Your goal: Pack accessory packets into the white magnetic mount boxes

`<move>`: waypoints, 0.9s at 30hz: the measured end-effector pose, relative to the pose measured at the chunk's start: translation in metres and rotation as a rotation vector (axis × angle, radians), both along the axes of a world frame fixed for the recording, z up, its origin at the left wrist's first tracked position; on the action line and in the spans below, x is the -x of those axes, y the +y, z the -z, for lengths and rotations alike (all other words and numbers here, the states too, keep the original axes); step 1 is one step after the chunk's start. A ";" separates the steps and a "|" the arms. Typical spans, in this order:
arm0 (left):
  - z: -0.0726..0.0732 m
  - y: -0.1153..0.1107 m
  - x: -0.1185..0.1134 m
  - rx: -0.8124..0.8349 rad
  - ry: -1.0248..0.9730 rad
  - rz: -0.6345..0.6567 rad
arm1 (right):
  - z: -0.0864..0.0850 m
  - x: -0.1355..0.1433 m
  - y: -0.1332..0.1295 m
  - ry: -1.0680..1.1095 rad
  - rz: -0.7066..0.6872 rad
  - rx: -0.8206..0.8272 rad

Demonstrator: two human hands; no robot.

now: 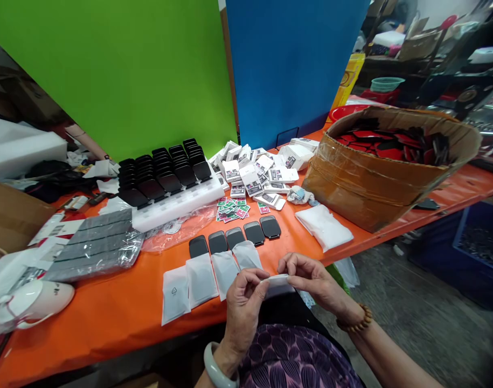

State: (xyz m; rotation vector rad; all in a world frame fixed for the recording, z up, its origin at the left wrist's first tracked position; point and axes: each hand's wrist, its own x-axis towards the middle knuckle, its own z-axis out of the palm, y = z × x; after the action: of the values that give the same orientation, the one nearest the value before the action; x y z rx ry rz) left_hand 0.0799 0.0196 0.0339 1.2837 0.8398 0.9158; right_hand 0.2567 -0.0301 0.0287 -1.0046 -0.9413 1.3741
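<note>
Near the table's front edge, my left hand (243, 307) and my right hand (317, 281) pinch opposite ends of a thin white pouch (278, 279), seen almost edge-on. Whether it has something inside, I cannot tell. Left of my hands several frosted white pouches (201, 279) lie side by side with dark flat pieces showing through. One pouch (174, 293) bears a small recycling mark. Behind them, a row of flat black rounded holders (235, 237) rests on the orange cloth. A stack of flat white pouches (324, 227) lies beyond my right hand.
A white foam tray (181, 206) holds rows of black holders at the back. Beside it are piled small white boxes (254, 180) and coloured cards (233, 209). A large carton (363, 183) of red-and-black pieces stands right. A white mug (40, 302) and grey plastic-wrapped pack (93, 245) lie left.
</note>
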 end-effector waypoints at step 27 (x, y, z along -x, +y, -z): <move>0.029 0.018 0.026 0.338 -0.054 -0.253 | 0.055 -0.020 0.072 -0.854 0.182 0.205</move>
State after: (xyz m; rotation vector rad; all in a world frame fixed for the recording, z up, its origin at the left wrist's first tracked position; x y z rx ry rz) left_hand 0.0534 0.0377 0.0049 0.8694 1.0797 0.9537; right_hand 0.2762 0.0424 -0.0267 -1.8544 -1.2882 0.8800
